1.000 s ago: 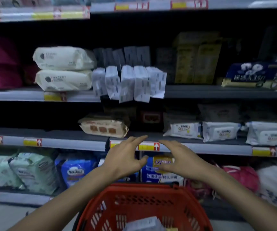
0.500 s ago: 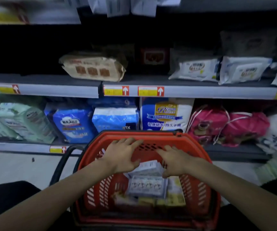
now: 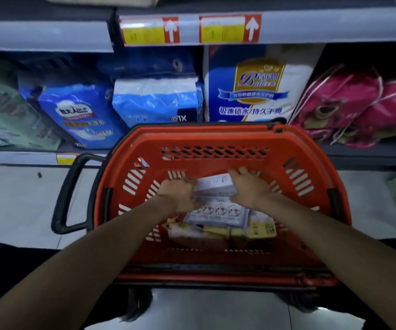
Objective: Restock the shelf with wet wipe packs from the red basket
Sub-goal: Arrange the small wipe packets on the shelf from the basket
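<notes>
Shop aisle, pale floor [image 3: 13,206]. Red basket [image 3: 216,139] before shelf [image 3: 44,35]; diaper pack [image 3: 159,103] reads "XL". Left hand [image 3: 179,195] and right hand [image 3: 248,188], grip closed on wet wipe pack [image 3: 213,185].

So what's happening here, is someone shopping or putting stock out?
Someone is restocking. Both bare hands are down inside the red basket, which stands in front of the shelf. The left hand and right hand are closing on either end of the top white wet wipe pack, which lies on a stack of other packs. Motion blur hides whether the grip is firm, and the pack has not been lifted out of the basket yet.
</notes>
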A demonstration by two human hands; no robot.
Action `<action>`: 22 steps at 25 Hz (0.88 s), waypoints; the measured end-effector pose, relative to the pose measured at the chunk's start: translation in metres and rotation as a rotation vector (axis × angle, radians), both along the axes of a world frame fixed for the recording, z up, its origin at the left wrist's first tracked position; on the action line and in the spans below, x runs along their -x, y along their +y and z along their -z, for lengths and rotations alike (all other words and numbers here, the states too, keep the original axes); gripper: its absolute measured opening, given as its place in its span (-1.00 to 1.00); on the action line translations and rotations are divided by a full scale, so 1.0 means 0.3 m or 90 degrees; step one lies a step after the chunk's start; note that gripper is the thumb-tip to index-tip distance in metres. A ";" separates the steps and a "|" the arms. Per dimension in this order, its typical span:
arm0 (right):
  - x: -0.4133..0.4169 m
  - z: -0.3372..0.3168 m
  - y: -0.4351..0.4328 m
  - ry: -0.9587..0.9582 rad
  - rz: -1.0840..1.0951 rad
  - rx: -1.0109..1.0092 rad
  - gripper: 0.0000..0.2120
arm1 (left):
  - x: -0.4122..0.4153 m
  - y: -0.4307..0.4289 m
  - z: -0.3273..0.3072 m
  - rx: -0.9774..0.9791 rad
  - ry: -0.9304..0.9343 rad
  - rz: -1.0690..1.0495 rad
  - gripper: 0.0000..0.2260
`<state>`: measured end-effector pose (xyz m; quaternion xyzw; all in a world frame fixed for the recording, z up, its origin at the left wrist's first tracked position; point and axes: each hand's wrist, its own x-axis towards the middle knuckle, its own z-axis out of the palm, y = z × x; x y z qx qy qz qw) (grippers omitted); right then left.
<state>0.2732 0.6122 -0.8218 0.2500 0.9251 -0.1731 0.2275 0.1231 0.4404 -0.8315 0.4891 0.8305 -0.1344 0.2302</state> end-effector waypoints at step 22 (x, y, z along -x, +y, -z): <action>0.023 0.048 -0.028 0.127 0.042 -0.104 -0.63 | 0.063 0.051 0.143 -0.128 -0.233 -0.507 -0.84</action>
